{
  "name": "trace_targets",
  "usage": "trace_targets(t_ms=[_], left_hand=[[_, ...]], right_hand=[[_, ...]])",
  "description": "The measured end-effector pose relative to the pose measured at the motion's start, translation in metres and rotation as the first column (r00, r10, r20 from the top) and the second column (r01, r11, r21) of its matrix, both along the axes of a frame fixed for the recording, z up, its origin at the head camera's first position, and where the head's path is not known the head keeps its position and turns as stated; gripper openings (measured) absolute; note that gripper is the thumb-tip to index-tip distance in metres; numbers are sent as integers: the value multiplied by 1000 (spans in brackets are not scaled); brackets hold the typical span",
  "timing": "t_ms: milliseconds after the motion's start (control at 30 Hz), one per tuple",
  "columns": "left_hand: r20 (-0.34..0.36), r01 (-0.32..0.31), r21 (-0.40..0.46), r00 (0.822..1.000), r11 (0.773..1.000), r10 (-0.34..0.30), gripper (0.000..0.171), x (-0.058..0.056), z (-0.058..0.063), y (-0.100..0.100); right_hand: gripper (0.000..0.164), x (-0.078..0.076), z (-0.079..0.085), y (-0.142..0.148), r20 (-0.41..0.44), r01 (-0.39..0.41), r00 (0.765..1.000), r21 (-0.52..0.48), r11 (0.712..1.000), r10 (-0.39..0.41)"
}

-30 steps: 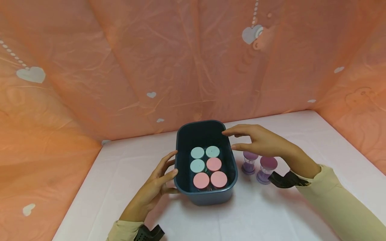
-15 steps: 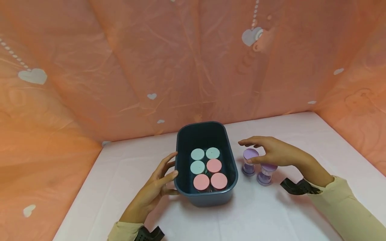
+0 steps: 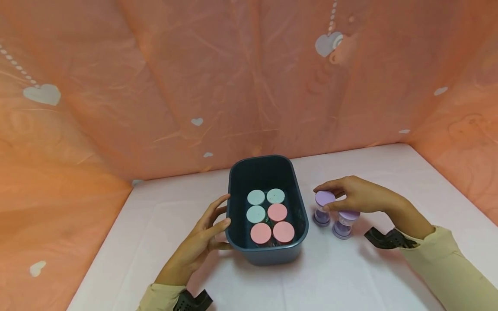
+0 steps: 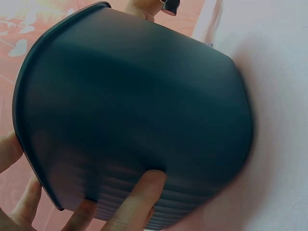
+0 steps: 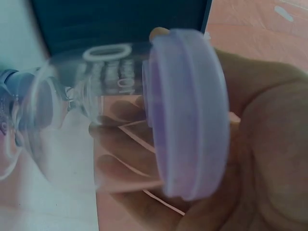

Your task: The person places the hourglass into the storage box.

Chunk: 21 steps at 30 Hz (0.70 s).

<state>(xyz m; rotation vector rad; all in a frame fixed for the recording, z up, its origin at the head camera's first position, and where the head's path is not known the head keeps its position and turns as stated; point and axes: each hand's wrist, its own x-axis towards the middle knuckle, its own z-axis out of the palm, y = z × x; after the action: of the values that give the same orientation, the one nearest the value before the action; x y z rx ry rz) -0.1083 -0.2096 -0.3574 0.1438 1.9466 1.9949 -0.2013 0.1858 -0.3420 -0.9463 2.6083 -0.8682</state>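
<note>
A dark blue plastic bin (image 3: 272, 257) stands on the table. My left hand (image 3: 192, 246) rests against its left side with fingers spread; in the left wrist view, fingertips (image 4: 151, 185) touch the outer wall. Right of the bin stand two sand timers with lilac caps, the farther one (image 3: 324, 198) and the nearer one (image 3: 343, 229). My right hand (image 3: 354, 196) holds the farther timer near its cap, thumb in front and fingers behind. The nearer timer's lilac cap (image 5: 192, 115) and clear glass fill the right wrist view, hiding part of the fingers.
Inside the bin, timers with mint caps (image 3: 256, 214) and pink caps (image 3: 283, 232) stand upright in two rows. A white cloth (image 3: 330, 276) covers the table. Orange sheeting with hearts (image 3: 249, 86) hangs behind it and at both sides.
My right hand has moved from the bin's right rim to the right and down, and its fingers have closed on the farther lilac timer. The left hand stays at the bin.
</note>
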Motion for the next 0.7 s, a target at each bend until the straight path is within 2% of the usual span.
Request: trace_targets(t_ms=[200, 433, 567, 700], left_hand=[[8, -13, 5, 1000, 1000, 13, 59, 0, 0, 0], [15, -18, 6, 1000, 1000, 18, 58, 0, 1, 0], [18, -14, 0, 1000, 1000, 14, 59, 0, 1, 0], [16, -12, -1, 1000, 1000, 12, 59, 0, 1, 0]], right_hand=[[54, -1, 2, -2, 19, 1, 1000, -22, 1000, -1], [57, -4, 2, -2, 40, 81, 996, -10, 997, -81], [57, -7, 1, 2, 23, 122, 992, -10, 992, -122], [55, -9, -1, 5, -4, 123, 992, -29, 992, -124]])
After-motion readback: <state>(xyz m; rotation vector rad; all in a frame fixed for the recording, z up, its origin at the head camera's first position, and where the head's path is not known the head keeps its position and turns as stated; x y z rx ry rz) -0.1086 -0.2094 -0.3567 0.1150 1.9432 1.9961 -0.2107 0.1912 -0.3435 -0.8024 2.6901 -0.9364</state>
